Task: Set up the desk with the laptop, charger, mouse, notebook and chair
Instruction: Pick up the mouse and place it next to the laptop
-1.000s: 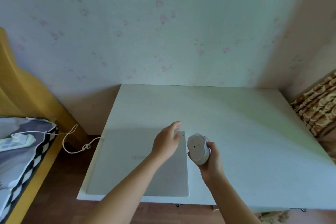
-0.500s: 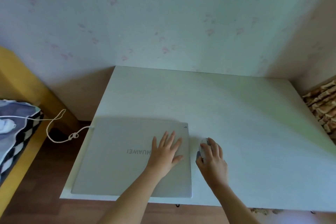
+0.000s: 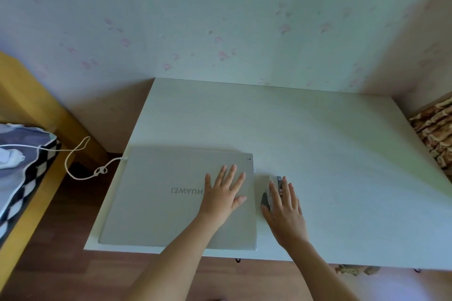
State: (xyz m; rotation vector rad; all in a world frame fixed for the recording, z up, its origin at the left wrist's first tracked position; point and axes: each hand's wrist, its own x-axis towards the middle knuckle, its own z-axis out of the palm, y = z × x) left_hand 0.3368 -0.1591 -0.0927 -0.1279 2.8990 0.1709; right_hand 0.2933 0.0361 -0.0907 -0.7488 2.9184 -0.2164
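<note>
A closed silver laptop [image 3: 159, 198] lies on the left front part of the white desk [image 3: 318, 144]. My left hand [image 3: 223, 194] rests flat on the lid's right side, fingers spread. Just right of the laptop a white and grey mouse [image 3: 270, 190] sits on the desk under my right hand [image 3: 285, 210], which covers it and holds it. A white charger cable [image 3: 80, 166] runs from the laptop's left rear corner across to a white charger brick [image 3: 9, 157] on the bed. No notebook or chair is in view.
A bed with a yellow wooden frame [image 3: 36, 115] and checkered bedding [image 3: 27, 173] stands to the left. Patterned fabric [image 3: 435, 134] sits past the desk's right edge. A wallpapered wall closes the back. Wooden floor lies in front.
My right hand lowered the mouse from the air onto the desk beside the laptop. My left hand came down flat on the lid. The view shifted slightly.
</note>
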